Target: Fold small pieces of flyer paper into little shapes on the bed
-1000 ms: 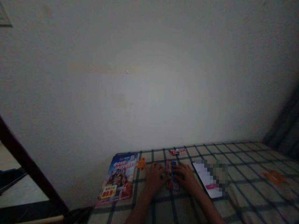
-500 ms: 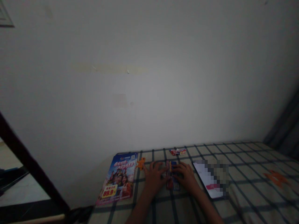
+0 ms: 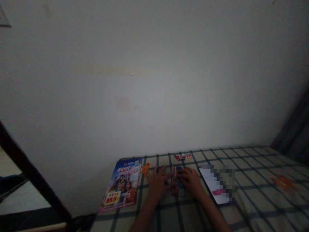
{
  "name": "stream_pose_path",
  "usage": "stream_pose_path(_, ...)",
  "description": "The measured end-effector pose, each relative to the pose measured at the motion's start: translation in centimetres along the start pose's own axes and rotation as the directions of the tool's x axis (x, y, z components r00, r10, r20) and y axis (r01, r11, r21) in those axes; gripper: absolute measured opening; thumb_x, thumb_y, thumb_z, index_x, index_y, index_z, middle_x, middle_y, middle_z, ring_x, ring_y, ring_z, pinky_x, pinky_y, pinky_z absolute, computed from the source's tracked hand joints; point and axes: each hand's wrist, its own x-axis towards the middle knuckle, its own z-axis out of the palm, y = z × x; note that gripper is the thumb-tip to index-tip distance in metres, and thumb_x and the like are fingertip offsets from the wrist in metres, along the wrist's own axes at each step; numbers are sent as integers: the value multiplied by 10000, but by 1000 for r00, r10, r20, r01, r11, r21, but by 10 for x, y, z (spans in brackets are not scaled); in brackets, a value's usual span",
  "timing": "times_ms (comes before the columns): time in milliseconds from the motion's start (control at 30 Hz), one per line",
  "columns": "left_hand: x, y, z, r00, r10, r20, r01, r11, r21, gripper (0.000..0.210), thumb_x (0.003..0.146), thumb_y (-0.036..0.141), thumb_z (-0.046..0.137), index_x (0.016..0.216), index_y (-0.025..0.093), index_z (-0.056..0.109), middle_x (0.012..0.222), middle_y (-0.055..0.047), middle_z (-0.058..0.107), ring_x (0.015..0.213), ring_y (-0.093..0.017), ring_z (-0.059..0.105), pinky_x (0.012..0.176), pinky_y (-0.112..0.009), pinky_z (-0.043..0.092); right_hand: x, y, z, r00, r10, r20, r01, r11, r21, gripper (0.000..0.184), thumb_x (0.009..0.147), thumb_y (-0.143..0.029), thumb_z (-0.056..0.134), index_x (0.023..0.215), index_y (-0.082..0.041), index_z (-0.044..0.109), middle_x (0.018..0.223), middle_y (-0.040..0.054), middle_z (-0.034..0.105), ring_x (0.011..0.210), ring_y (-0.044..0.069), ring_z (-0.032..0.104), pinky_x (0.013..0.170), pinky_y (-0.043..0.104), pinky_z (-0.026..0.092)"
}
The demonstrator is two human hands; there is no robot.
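Observation:
A small folded printed paper (image 3: 178,190), red on its left part and blue on its right, lies on the checked cloth between my two hands. My left hand (image 3: 159,183) comes in from the left with fingers spread; its thumb and index finger reach onto the paper's left edge. From the other side, my right hand (image 3: 190,182) lays its bent, parted fingers on the blue part. Fingertips of both hands touch the paper, and neither is seen to pinch it. The middle of the paper is partly covered by fingers.
Left of my hands lies a colourful flyer (image 3: 124,185), with an orange cutout figure (image 3: 145,168) beside it. A torn printed scrap (image 3: 183,156) is near the wall. To the right are a tablet-like device (image 3: 213,185), partly pixelated, and an orange shape (image 3: 285,183) on the checked cloth (image 3: 256,164).
The view has shifted very slightly. Both hands stay on the folded paper, with only a tiny shift of the fingers.

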Motion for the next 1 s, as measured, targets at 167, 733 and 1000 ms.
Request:
stream_pose_path(167,1,-1,4,1000,-1,8,1,1000,11,463,817,740,591,1261,614,577,1537,56,478,1446,-421,275,1063,-829,-93,3,-3,0,1000,15,-21,-16,998,-59,293,931,-368,536,1154,-427,717,1324,-33,648,1324,264,455,1129,485,293)
stream_pose_path(733,0,1,-2,1000,11,14,-11,999,34,475,822,747,576,1281,627,551,1533,68,480,1436,-424,289,1075,-823,-69,20,-16,5,987,112,-119,-131,978,-164,326,923,-301,525,1179,-416,692,1260,24,634,1224,292,489,1069,504,316)
stream_pose_path(1000,-1,1,0,1000,25,-5,-25,999,26,480,816,766,561,1277,631,552,1531,54,485,1434,-420,295,1072,-825,-49,18,-17,12,985,113,-134,-136,974,-183,389,925,-293,496,1261,-419,642,1320,31,616,1278,316,457,1119,565,265)
